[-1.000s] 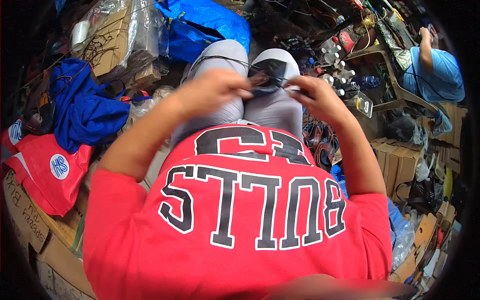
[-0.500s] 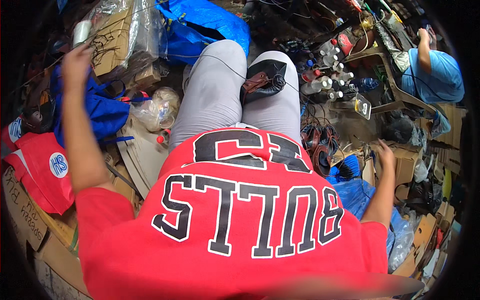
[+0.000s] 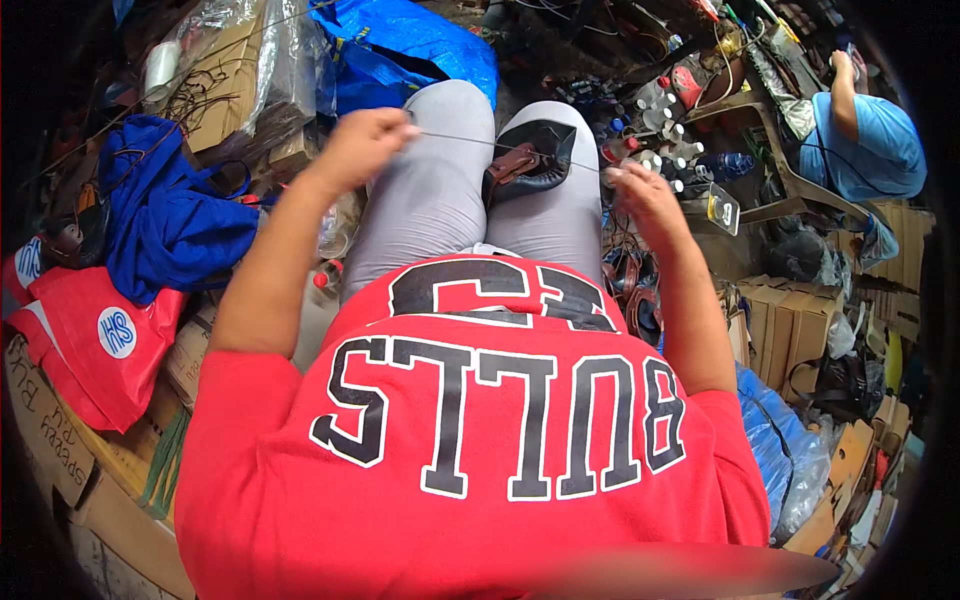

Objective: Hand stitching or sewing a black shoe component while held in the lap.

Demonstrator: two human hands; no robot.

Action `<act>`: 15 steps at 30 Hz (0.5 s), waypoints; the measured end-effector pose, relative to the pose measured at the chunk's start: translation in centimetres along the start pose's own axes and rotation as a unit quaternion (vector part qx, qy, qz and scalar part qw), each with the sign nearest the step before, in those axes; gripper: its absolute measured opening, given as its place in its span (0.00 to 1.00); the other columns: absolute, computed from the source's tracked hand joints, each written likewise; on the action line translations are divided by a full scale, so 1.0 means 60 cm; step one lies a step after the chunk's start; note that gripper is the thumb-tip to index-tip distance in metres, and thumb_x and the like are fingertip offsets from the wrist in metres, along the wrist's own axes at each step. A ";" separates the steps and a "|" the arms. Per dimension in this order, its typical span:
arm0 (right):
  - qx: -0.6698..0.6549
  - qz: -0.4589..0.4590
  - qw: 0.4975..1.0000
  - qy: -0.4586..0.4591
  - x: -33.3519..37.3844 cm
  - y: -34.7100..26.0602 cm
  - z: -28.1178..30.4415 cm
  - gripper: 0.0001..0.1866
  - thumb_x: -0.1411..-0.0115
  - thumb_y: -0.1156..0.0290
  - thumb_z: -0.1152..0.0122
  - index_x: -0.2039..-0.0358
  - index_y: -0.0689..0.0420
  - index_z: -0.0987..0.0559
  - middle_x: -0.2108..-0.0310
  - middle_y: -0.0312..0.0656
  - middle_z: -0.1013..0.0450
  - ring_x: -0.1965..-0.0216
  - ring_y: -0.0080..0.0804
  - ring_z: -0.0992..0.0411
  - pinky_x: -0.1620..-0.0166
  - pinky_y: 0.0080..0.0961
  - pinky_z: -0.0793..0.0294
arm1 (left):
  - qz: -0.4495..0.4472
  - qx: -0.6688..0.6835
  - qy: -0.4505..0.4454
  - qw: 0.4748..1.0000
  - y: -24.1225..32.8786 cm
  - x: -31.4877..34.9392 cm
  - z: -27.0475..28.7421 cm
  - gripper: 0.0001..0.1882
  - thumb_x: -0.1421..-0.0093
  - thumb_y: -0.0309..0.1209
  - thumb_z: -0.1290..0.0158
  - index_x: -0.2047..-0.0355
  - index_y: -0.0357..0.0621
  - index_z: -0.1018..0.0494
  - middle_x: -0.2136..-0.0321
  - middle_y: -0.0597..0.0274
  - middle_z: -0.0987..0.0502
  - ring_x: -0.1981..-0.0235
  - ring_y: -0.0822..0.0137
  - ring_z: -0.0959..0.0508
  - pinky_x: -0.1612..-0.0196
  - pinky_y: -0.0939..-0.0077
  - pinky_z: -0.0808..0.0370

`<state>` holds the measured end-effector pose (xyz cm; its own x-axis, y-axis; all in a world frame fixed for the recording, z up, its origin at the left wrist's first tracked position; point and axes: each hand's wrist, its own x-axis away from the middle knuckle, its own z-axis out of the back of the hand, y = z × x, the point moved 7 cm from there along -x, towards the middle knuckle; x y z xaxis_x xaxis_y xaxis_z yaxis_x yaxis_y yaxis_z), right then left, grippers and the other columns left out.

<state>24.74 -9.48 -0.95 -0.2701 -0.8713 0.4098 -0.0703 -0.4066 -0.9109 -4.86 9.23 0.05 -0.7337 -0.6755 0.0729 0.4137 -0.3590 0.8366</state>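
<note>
A dark leather shoe [image 3: 552, 168] with a brown leather piece [image 3: 517, 160] at its opening is lodged between my knees, over the grey trousers [image 3: 430, 190]. A thin dark thread [image 3: 455, 137] runs across it from one hand to the other. Above my left knee, my left hand [image 3: 365, 145] is closed, pinching the thread at its fingertips. My right hand [image 3: 648, 205] pinches the thread's other side, just right of my right knee. Where the thread meets the shoe is too fine to make out.
Several capped bottles [image 3: 655, 118] stand beyond my right hand. A person in a blue shirt [image 3: 870, 145] sits at the far right. A blue cloth bag [image 3: 170, 215] and a red bag [image 3: 100, 345] lie at left, a blue tarp bag [image 3: 400, 45] ahead, cardboard boxes [image 3: 790, 320] at right.
Both hands have come inward from wide out at the sides to above my knees. The thread now stretches between them over the shoe, which stays between my knees.
</note>
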 end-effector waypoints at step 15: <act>0.271 0.177 0.946 0.007 -0.028 -0.112 -0.024 0.10 0.51 0.81 0.38 0.66 0.57 0.20 0.72 0.36 0.28 0.71 0.20 0.31 0.66 0.17 0.31 | -0.233 -0.027 -0.089 0.968 0.169 -0.103 -0.130 0.19 0.51 0.34 0.41 0.58 0.45 0.27 0.56 0.56 0.26 0.54 0.60 0.27 0.51 0.70 0.32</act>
<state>24.27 -4.91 4.41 -0.1969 -0.9772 0.0797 0.5285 -0.1743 -0.8308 8.10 4.74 3.86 -0.9265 -0.3125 -0.2096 0.0393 -0.6343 0.7721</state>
